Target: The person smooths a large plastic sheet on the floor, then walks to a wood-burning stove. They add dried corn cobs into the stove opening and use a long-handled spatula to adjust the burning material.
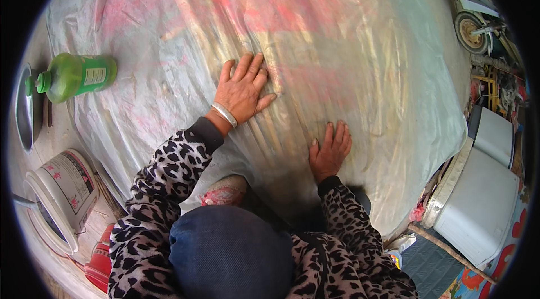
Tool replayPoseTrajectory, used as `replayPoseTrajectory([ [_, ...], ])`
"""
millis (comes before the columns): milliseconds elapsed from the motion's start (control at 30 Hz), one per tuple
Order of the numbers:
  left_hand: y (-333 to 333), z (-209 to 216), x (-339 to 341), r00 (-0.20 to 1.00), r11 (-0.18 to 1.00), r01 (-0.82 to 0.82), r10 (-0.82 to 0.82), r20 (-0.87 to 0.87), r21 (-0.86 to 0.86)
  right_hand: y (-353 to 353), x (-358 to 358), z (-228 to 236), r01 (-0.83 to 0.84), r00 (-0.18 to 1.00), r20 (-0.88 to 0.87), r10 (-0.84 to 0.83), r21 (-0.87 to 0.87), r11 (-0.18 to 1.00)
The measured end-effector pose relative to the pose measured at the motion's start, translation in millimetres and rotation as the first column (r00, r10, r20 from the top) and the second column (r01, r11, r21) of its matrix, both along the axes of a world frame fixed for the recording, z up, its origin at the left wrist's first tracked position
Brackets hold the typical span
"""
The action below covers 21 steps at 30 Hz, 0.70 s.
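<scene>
A large, wrinkled sheet of translucent plastic (pixel 360 68) is spread out before me, with red and yellowish patches showing through it. My left hand (pixel 242 91), with a silver bangle at its wrist, lies flat on the plastic near the middle, fingers spread. Lower and to the right, my right hand (pixel 331 150) rests on the same sheet with its fingers stretched out. Neither hand grips anything. Long folds run through the plastic beneath and between the hands. What lies under the sheet cannot be made out clearly.
At the left, a green bottle (pixel 79 78) lies on its side by a metal basin (pixel 28 113). Below them are a white bucket (pixel 67 183) and a red container (pixel 100 259). Grey bins (pixel 478 203), a stick (pixel 450 251) and a small wheel (pixel 471 32) line the right side.
</scene>
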<state>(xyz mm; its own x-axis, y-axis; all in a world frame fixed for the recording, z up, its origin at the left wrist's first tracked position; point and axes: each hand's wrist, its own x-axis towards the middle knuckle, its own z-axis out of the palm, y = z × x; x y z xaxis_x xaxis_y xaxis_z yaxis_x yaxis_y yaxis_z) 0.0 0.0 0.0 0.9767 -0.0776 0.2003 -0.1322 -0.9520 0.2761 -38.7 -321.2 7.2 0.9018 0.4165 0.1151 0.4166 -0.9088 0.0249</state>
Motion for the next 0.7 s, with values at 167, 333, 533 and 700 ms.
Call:
replayPoseTrajectory([
  [167,4.7,0.4,9.1,0.998,0.999,0.035,-0.034,-0.056,0.019,1.1,4.5,-3.4,-0.008,1.000,0.015,0.008,0.013,1.000],
  [333,2.4,0.3,6.9,0.998,0.999,0.035,-0.033,-0.061,0.033,0.1,1.8,0.2,-0.010,1.000,0.017,0.010,0.013,1.000],
  [533,3.5,-3.4,2.0,1.000,1.000,-0.006,0.006,0.019,-0.026,1.8,2.4,-0.7,-0.001,1.000,0.022,0.000,0.014,1.000],
  [700,-1.6,-9.1,-16.8,0.995,0.997,-0.069,0.072,0.069,-0.047,-0.2,1.3,-2.1,-0.002,1.000,0.024,0.002,0.005,1.000],
])
